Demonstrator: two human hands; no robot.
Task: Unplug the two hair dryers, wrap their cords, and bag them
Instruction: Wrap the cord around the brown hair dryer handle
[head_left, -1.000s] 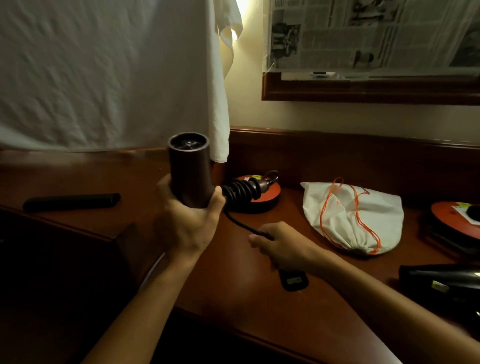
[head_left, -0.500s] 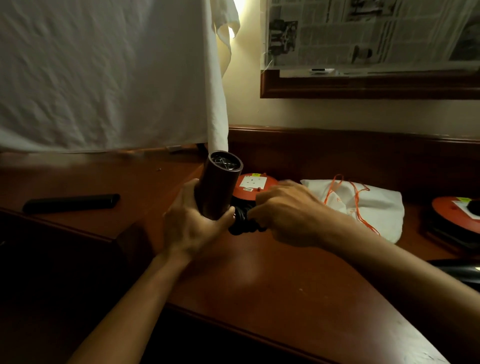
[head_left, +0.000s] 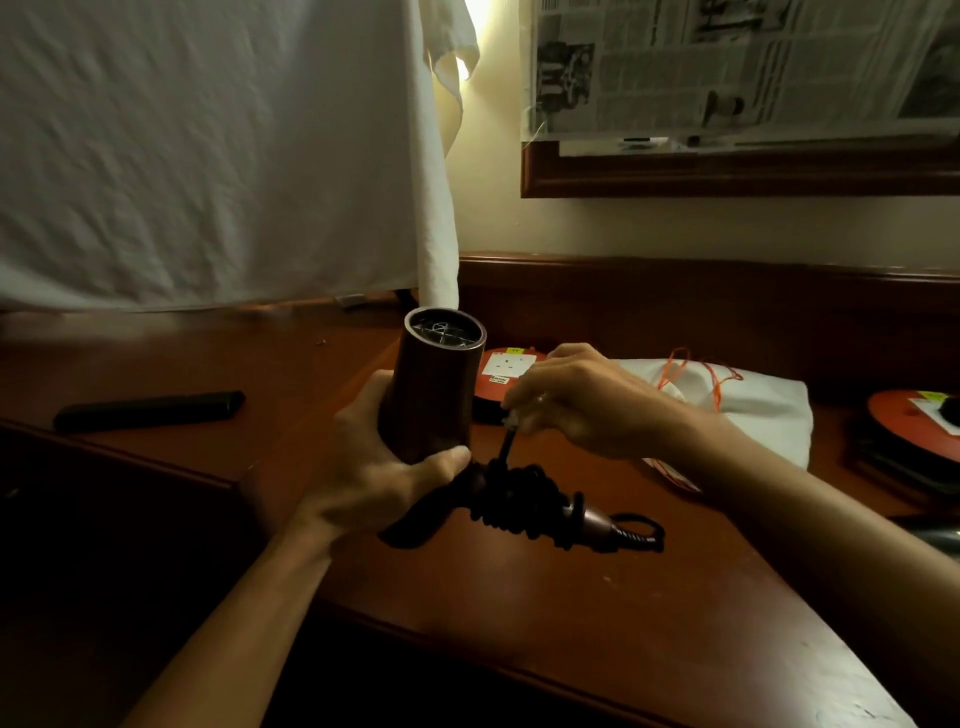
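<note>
A person's left hand (head_left: 374, 467) held a dark brown hair dryer (head_left: 434, 384) above a reddish wooden counter (head_left: 649, 613), its grip wrapped around the barrel, which pointed upward. The black cord (head_left: 519, 499) was wound in coils around the dryer's handle, which pointed right. The right hand (head_left: 582, 400) pinched the cord's loose end just above the coils, fingers curled on it. Behind the hands lay a white drawstring bag (head_left: 763, 410) with orange cord, beside a round orange reel (head_left: 501, 376). A black remote (head_left: 150, 410) lay to the left.
</note>
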